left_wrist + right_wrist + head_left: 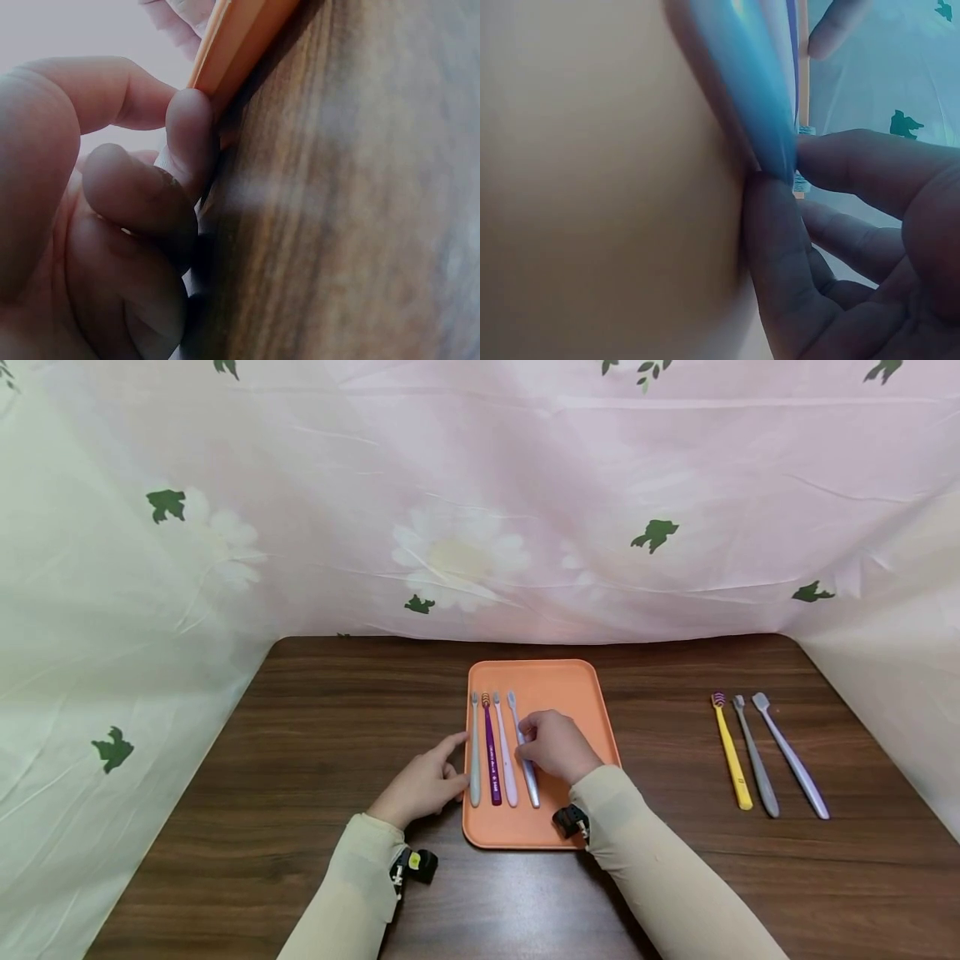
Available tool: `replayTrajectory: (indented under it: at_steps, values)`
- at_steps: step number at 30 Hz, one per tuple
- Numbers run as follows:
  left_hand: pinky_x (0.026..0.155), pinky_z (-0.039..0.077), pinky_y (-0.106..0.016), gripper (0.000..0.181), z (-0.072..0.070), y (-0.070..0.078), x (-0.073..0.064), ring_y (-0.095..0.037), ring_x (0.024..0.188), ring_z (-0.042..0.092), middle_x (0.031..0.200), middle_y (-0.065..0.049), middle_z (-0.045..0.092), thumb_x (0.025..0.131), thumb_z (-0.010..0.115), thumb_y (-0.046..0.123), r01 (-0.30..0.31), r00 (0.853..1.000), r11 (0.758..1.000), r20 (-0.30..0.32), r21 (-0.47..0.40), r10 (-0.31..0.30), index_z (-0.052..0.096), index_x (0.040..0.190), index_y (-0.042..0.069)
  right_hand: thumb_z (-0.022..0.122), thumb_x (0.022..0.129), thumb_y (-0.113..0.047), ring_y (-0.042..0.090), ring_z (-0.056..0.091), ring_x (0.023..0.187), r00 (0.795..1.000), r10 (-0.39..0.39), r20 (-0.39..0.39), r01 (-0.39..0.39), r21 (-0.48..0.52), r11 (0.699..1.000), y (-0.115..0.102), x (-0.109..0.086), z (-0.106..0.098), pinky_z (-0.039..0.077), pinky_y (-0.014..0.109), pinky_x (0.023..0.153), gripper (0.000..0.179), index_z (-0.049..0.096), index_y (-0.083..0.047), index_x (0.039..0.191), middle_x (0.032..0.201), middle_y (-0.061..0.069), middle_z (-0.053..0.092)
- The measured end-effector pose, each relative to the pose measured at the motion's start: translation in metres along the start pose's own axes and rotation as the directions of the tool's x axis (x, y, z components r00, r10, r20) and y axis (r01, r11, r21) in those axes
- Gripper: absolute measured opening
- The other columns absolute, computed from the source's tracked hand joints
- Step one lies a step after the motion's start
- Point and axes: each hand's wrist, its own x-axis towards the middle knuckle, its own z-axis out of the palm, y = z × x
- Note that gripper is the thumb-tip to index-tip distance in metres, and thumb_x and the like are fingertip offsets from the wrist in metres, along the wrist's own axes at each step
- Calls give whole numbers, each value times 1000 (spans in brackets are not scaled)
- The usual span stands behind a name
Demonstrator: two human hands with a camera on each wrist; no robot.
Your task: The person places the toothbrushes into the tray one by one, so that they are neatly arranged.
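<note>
An orange tray [558, 681] lies on the table with a row of toothbrushes on it: a grey-green toothbrush [475, 760], a purple toothbrush [491, 758], a pale pink toothbrush [505, 752] and a light blue toothbrush [532, 787]. My right hand [558, 745] pinches the light blue toothbrush between thumb and finger; in the right wrist view its shiny handle [754, 82] runs between the fingertips. At the tray's left side, my left hand [427, 781] grips the rim, and the left wrist view shows thumb and finger meeting on the orange edge [229, 56].
To the right of the tray, a yellow toothbrush [732, 760], a grey toothbrush [757, 764] and a lavender toothbrush [795, 764] lie side by side on the dark wooden table [360, 693]. A printed cloth [322, 510] hangs behind and along both sides.
</note>
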Motion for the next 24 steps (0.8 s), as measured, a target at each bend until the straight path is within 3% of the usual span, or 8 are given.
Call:
replayTrajectory:
  at_steps: [9,18,24]
  values:
    - [41,45,-33,65,0,-1,0,-14,42,49,64,-2,61,89,58,22,-9,1000,1000,-1,0,9,29,146,25,72,79,-12,16,55,64,1000,5,14,-5,8,1000,0,-1,-2,46,26,54,29,64,-3,105,80,7,57]
    - [41,45,-33,64,0,-1,1,-15,42,49,64,-3,61,89,58,23,-4,1000,1000,6,-5,4,28,146,25,75,77,-19,15,54,65,999,-48,9,48,10,999,6,-4,-7,45,26,56,26,67,-4,97,76,4,59]
    - [41,45,-33,64,0,-1,0,-15,42,49,64,-3,61,89,58,22,-7,1000,1000,6,-5,8,28,146,25,73,79,-19,14,56,68,998,-59,-4,59,30,998,8,-8,-8,47,26,58,31,66,-3,105,81,3,61]
